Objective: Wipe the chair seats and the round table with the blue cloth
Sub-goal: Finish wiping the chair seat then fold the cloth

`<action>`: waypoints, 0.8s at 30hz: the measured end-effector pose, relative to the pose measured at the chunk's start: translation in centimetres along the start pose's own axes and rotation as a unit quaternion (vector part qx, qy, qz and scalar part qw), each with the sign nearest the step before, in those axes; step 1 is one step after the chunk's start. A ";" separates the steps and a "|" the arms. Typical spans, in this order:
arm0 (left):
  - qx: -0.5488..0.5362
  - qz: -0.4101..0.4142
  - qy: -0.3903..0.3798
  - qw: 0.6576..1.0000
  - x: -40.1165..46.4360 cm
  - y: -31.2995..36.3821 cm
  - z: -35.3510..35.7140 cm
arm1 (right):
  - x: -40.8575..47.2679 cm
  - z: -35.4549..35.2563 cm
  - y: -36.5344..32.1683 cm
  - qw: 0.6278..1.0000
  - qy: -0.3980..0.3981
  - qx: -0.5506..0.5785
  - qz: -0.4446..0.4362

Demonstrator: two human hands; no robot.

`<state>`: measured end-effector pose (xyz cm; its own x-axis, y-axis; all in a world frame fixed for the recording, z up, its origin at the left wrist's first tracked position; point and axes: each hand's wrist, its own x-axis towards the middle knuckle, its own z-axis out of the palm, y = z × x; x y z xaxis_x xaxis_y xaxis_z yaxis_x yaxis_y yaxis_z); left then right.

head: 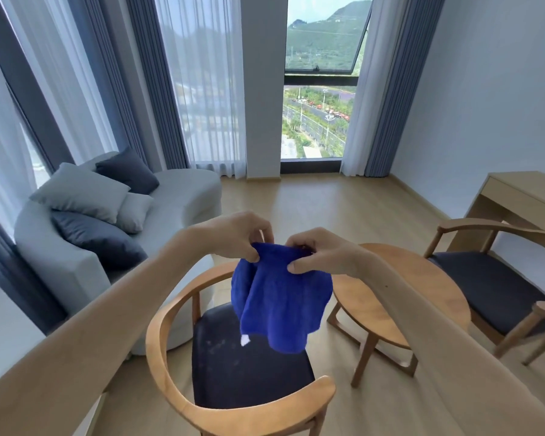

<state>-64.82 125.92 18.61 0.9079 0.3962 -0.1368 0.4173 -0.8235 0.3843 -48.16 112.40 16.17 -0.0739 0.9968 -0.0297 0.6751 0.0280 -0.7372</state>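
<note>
Both hands, our left hand and right hand, pinch the cloth's top edge, each grip holding it above the chair seat, beside the bench.

Near chair: front centre, below cloth. Cloth: hanging between left hand and right hand. Round table: just right of near chair. Second chair: right of table. Desk: behind second chair. Sofa: left, cushions on it.
</note>
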 end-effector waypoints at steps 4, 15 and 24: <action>0.076 0.032 0.002 0.997 0.4 -0.5 1.2 | -0.1 0.7 0.1 0.998 0.037 -0.041 -0.026; -0.043 0.016 0.046 0.998 0.2 -0.9 1.8 | -2.0 0.5 2.5 0.994 -0.020 -0.082 0.068; -0.015 0.104 0.060 0.993 -0.5 0.3 -0.4 | -1.5 3.6 4.6 0.991 0.066 -0.107 0.043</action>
<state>-65.11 125.64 19.19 0.9621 0.2667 0.0576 0.2190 -0.8807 0.4199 -47.60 110.79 10.40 0.0774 0.9969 0.0133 0.8156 -0.0556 -0.5760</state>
